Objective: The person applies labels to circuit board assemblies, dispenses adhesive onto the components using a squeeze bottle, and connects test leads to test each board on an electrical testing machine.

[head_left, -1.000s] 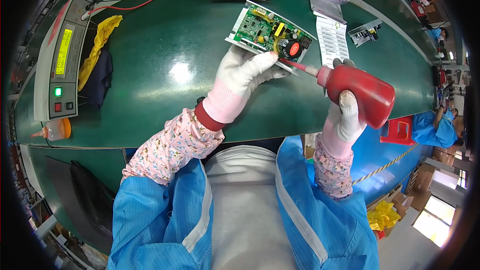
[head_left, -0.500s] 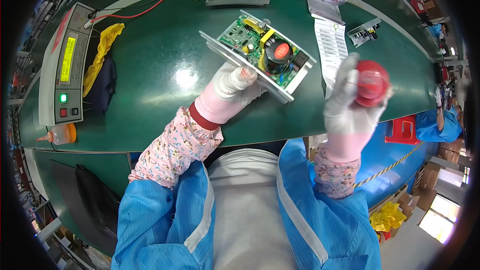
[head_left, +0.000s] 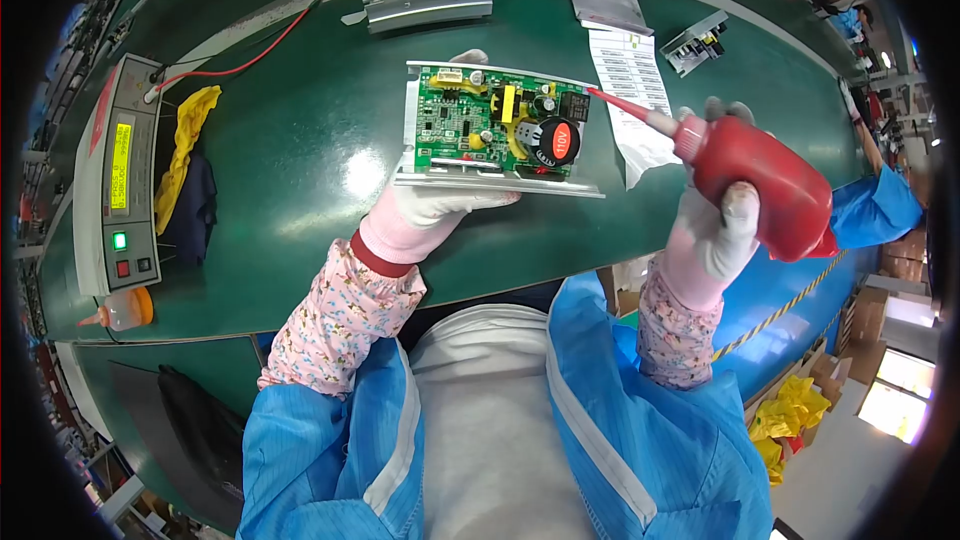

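Observation:
My left hand (head_left: 440, 202), in a white glove, grips a green circuit board (head_left: 462, 120) in a metal frame from below and behind. The board faces me, its round black part labelled 110V at the lower right. In my gloved right hand (head_left: 728, 230) is a red squeeze bottle (head_left: 765, 180) with a long thin nozzle (head_left: 625, 105). The nozzle points left, its tip at the board's upper right corner; whether it touches cannot be made out.
A tester with a lit yellow display (head_left: 121, 165) stands at the left, beside a yellow cloth (head_left: 187, 150) and a small orange-based bottle (head_left: 128, 310). Behind lie another framed board (head_left: 430, 5), a printed sheet (head_left: 630, 75) and a smaller board (head_left: 697, 43). A co-worker's blue sleeve (head_left: 885, 210) shows right.
The board has turned from a slant to nearly level and moved left. My right hand has tipped the red bottle so its nozzle points left to the board.

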Tool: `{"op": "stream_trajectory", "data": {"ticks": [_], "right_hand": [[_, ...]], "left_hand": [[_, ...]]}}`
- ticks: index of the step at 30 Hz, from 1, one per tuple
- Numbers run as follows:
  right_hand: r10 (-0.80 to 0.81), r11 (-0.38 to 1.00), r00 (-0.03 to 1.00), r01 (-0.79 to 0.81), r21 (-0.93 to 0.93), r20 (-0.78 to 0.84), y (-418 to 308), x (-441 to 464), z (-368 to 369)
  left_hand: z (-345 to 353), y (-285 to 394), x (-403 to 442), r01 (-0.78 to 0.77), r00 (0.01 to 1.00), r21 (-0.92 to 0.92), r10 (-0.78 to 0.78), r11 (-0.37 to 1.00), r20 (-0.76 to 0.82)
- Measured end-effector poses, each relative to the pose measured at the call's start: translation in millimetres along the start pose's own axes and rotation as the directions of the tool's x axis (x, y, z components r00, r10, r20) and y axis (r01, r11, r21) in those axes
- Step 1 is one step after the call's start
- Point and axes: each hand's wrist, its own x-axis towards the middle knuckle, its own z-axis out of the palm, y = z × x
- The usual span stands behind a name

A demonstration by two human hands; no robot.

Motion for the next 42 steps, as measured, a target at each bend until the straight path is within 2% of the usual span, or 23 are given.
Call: {"op": "stream_trajectory", "data": {"ticks": [6,10,11,15,16,20,26,30,31,35,42], "right_hand": [[-0.095,0.984,0.995,0.100,-0.149,0.044,9,3,-7],[0.090,0.979,0.996,-0.088,-0.186,0.001,4,6,-7],[0.086,0.979,0.996,-0.084,-0.185,0.000,4,6,-7],[-0.049,0.994,0.999,0.048,-0.099,-0.002,8,6,-11],[-0.050,0.994,0.999,0.050,-0.098,-0.001,8,5,-9],[-0.186,0.947,0.982,0.185,-0.263,0.019,6,-5,9],[-0.207,0.946,0.969,0.233,-0.224,0.131,7,-10,15],[-0.260,0.807,0.954,0.301,-0.508,0.152,6,-21,-3],[-0.260,0.807,0.953,0.302,-0.508,0.154,6,-20,-2],[-0.203,0.955,0.979,0.202,-0.217,0.018,3,-13,9],[-0.166,0.939,0.985,0.175,-0.295,0.054,7,-17,12]], "left_hand": [[-1,0,-1,0.043,0.999,-0.020,-0.044,0.999,-0.021],[-3,1,-3,0.128,0.991,0.026,-0.127,0.991,-0.037],[-4,1,-3,0.129,0.991,0.029,-0.128,0.991,-0.034],[-3,-2,0,0.048,0.999,-0.185,-0.044,0.982,0.024],[-1,-2,0,0.046,0.999,-0.184,-0.043,0.982,0.024],[15,4,6,0.067,0.998,-0.342,-0.058,0.937,0.037],[19,8,6,0.076,0.997,-0.339,-0.072,0.938,0.024],[18,8,3,0.117,0.993,-0.302,-0.120,0.946,0.009],[18,9,4,0.115,0.993,-0.303,-0.118,0.946,0.009],[17,9,7,0.083,0.996,-0.317,-0.075,0.945,0.038],[17,7,7,0.064,0.998,-0.337,-0.055,0.939,0.035]]}}
